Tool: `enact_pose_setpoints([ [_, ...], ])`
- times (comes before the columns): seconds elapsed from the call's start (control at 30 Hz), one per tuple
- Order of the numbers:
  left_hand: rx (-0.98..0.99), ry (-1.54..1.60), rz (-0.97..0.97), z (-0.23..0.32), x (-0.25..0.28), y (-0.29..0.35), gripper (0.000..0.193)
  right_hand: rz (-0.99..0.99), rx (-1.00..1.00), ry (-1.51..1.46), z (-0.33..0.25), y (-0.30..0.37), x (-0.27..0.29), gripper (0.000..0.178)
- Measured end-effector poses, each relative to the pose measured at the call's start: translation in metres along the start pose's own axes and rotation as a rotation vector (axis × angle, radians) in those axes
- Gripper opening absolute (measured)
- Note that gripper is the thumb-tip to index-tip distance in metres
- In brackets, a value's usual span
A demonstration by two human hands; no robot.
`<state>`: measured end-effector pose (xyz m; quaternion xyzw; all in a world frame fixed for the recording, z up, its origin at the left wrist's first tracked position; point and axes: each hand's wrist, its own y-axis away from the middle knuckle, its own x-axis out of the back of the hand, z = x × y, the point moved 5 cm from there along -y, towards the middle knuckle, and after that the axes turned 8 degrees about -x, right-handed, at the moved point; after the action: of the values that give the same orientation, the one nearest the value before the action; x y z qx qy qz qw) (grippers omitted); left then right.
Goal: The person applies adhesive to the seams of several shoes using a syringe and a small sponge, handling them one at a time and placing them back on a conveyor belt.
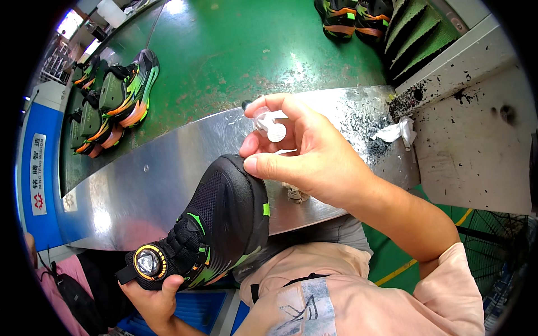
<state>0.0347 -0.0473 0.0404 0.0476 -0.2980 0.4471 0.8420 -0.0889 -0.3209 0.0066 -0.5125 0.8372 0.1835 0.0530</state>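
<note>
Black shoe (216, 215): held before me at the near edge of the metal surface (134, 187), tilted, toe up toward my right hand (314, 151); green and orange marks along its side. Whether it touches the metal, I cannot tell.
Dial (149, 263): round, yellow-ringed, at the ankle end, beside my left thumb.
Left hand (154, 302): fingers clamped on the ankle end of the black shoe, thumb uppermost.
Right hand: fingers curled around a small white piece (274, 131) with a clear part; thumb apart from them, its tip right at the shoe's toe. Contact there cannot be confirmed.
Green surface (224, 50): worn, scuffed, beyond the metal.
Shoes at left (134, 92): several, black with green and orange, standing on the green surface.
Shoes at far right (339, 22): a pair, beside green flaps (414, 36).
White tissue (397, 133): crumpled, on the metal near black residue (378, 148).
Beige scrap (295, 194): crumpled, below my right wrist.
Neighbour: pink clothing (53, 285) visible at lower left.
</note>
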Motion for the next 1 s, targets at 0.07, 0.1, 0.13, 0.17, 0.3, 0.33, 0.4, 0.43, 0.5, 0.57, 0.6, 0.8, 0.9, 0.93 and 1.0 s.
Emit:
enact_pose_setpoints([
  [0.07, -0.001, 0.012, 0.007, -0.003, -0.001, 0.0, 0.077, 0.004, -0.011, 0.002, 0.001, 0.001, 0.0, 0.048],
  [0.1, -0.001, 0.018, 0.008, -0.004, -0.002, -0.001, 0.076, 0.009, -0.017, 0.008, 0.001, 0.001, 0.0, 0.048],
  [0.13, 0.002, 0.02, 0.012, -0.004, -0.002, -0.001, 0.076, 0.009, -0.024, 0.013, 0.0, 0.002, 0.0, 0.048],
  [0.17, -0.023, 0.018, 0.029, -0.004, -0.001, -0.001, 0.076, 0.01, -0.032, 0.018, -0.001, 0.002, -0.001, 0.048],
  [0.3, -0.055, 0.019, 0.072, -0.006, 0.001, 0.004, 0.075, 0.023, -0.023, 0.078, -0.004, 0.001, -0.004, 0.045],
  [0.33, -0.048, 0.026, 0.073, -0.006, 0.002, 0.004, 0.075, 0.009, -0.021, 0.111, -0.005, 0.002, -0.003, 0.046],
  [0.4, -0.035, -0.039, -0.044, -0.008, 0.006, 0.007, 0.08, -0.007, -0.016, 0.175, -0.007, 0.002, -0.002, 0.047],
  [0.43, -0.03, -0.072, -0.107, -0.01, 0.007, 0.007, 0.083, -0.007, -0.013, 0.205, -0.008, 0.003, -0.001, 0.046],
  [0.5, -0.024, -0.093, -0.141, -0.009, 0.006, 0.007, 0.081, -0.018, -0.02, 0.231, -0.008, 0.004, 0.0, 0.045],
  [0.57, -0.029, -0.082, -0.134, -0.008, 0.005, 0.006, 0.08, -0.044, -0.028, 0.222, -0.01, 0.003, -0.001, 0.044],
  [0.6, -0.032, -0.058, -0.112, -0.006, 0.004, 0.006, 0.08, -0.041, -0.047, 0.233, -0.011, 0.005, -0.001, 0.044],
  [0.8, -0.043, 0.011, -0.038, 0.001, -0.008, -0.002, 0.075, 0.011, 0.025, 0.344, -0.013, 0.006, 0.004, 0.042],
  [0.9, -0.065, -0.014, -0.022, 0.01, -0.008, -0.012, 0.071, 0.051, 0.041, 0.363, -0.013, 0.005, 0.008, 0.042],
  [0.93, -0.061, -0.029, -0.019, 0.007, -0.004, -0.012, 0.071, 0.058, 0.036, 0.36, -0.013, 0.006, 0.008, 0.043],
  [1.0, -0.187, -0.078, 0.118, 0.003, 0.004, -0.009, 0.067, 0.091, 0.012, 0.245, -0.015, 0.011, 0.016, 0.045],
])
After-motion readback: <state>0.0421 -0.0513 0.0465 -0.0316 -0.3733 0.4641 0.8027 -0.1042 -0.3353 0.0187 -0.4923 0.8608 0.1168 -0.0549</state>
